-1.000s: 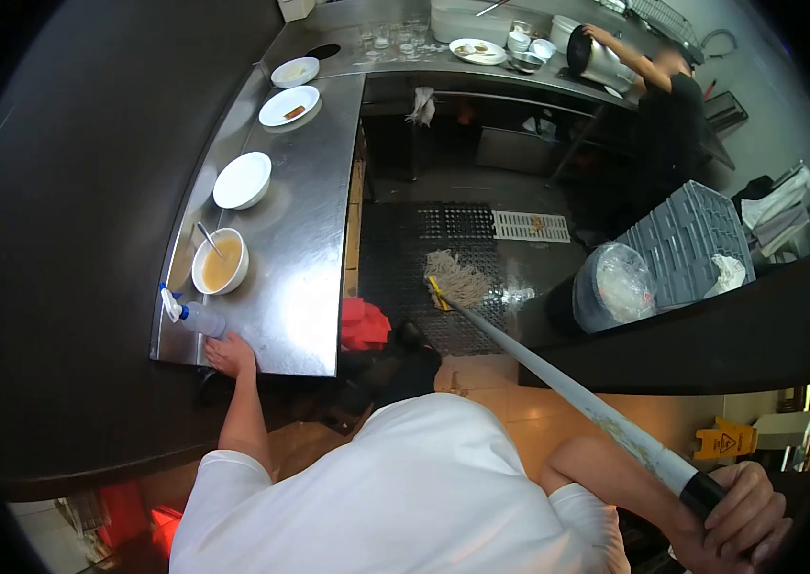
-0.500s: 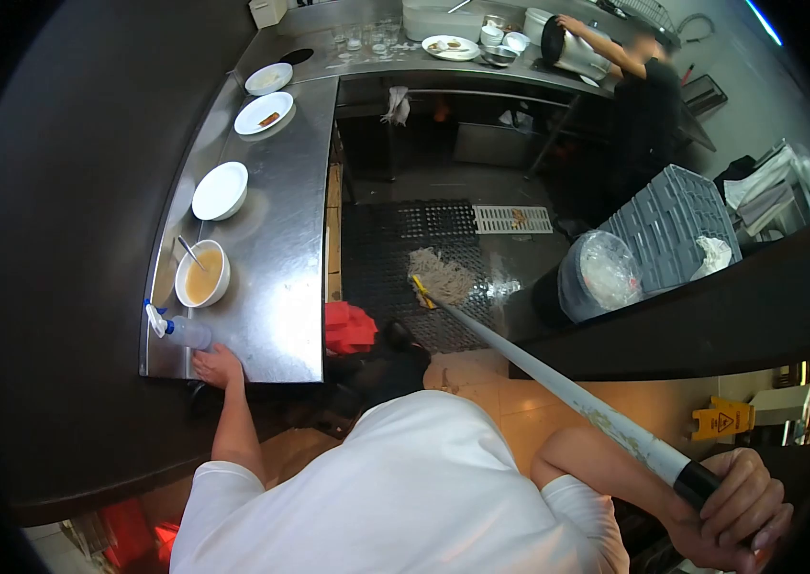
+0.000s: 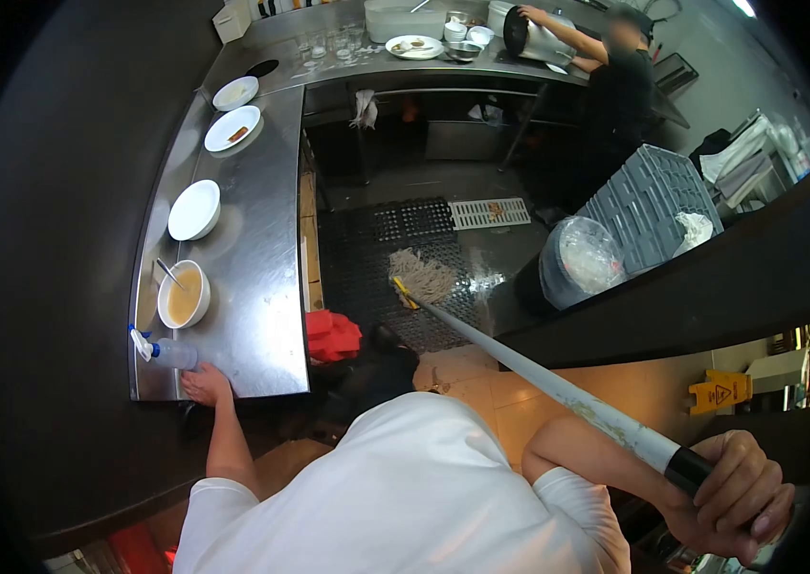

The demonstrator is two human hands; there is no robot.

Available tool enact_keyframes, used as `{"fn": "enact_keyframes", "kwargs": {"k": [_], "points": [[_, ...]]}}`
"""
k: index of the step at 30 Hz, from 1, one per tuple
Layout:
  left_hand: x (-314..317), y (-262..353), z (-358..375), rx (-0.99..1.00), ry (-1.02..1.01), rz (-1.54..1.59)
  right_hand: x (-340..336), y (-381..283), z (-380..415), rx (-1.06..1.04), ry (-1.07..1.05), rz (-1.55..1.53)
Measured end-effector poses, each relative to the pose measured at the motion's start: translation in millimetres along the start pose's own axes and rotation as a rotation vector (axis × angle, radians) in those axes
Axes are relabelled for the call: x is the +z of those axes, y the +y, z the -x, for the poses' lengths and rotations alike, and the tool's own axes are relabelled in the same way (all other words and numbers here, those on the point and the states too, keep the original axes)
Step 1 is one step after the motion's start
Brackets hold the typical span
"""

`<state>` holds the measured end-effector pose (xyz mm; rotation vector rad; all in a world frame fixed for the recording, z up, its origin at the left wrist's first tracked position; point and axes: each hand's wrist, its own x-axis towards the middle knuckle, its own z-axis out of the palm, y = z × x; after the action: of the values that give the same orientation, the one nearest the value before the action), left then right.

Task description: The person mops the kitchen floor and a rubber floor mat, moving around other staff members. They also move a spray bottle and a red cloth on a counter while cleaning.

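Steel counter [image 3: 261, 287], wet kitchen floor mat [image 3: 386, 249].
Right hand [image 3: 735, 497] grips mop handle [image 3: 539, 378]; left hand [image 3: 204, 386] flat, open at counter's near edge beside spray bottle [image 3: 164, 352]; bowl [image 3: 182, 293] holds broth.

Mop handle [image 3: 558, 387] end hidden inside right hand [image 3: 735, 497]. Person's legs and feet hidden under white shirt [image 3: 405, 488]. Small plates [image 3: 414, 45] on far counter [image 3: 366, 57]: contents too small to tell.

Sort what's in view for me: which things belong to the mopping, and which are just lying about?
In use:
right hand gripping the mop handle
mop head on the floor mat
left hand resting on the counter

Lying about:
spray bottle
soup bowl
plates
bin
crate
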<state>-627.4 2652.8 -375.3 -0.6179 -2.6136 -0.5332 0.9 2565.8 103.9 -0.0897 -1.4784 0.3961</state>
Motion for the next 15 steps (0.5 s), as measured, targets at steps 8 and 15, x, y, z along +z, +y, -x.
{"fn": "enact_keyframes", "kwargs": {"k": [8, 15], "points": [[1.9, -2.6, -1.6, 0.017, 0.018, -0.014, 3.9, -4.9, 13.2, -0.146, 0.247, 0.141], [-1.2, -0.3, -1.4, -0.006, -0.016, -0.031, 11.2, 2.8, 9.6, -0.27, 0.334, 0.089]]}}
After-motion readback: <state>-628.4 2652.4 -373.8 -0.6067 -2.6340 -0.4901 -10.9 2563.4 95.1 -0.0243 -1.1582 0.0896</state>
